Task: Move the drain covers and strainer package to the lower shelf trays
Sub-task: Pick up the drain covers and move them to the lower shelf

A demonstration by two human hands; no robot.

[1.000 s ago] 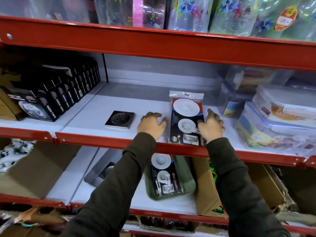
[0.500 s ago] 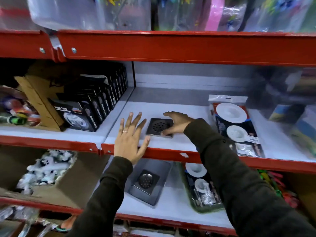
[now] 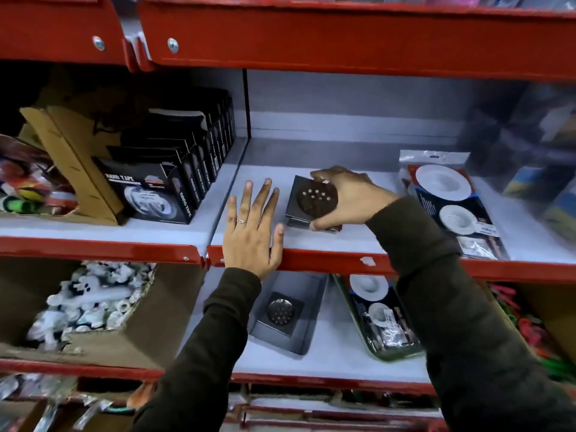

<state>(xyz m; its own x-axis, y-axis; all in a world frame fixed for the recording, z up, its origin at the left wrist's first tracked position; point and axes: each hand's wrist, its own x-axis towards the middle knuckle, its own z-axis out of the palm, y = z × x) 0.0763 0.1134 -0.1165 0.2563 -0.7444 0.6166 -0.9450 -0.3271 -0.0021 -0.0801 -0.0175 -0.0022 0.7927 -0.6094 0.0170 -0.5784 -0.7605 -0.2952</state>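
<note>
A square dark metal drain cover point(image 3: 313, 201) with a round perforated centre is on the upper white shelf, its far edge tipped up. My right hand point(image 3: 349, 199) is closed around it, thumb at its near edge and fingers over its top. My left hand point(image 3: 254, 227) lies flat and open just left of it, palm on the shelf's red front lip. A strainer package point(image 3: 452, 202) with white discs lies flat on the same shelf to the right. On the lower shelf, a grey tray point(image 3: 307, 319) holds another drain cover point(image 3: 280, 312), and a green tray point(image 3: 391, 355) holds another strainer package point(image 3: 378, 310).
Black tape boxes point(image 3: 168, 179) stand in a row on the upper shelf to the left, beside a cardboard box point(image 3: 71, 163). Plastic-wrapped goods point(image 3: 536, 157) crowd the right end. A carton of white fittings point(image 3: 90, 304) sits at lower left. The red shelf rail point(image 3: 343, 263) runs between the two levels.
My right hand has closed on the drain cover and tilted it up off the shelf. My left hand has slid a little right toward it. The view has shifted slightly.
</note>
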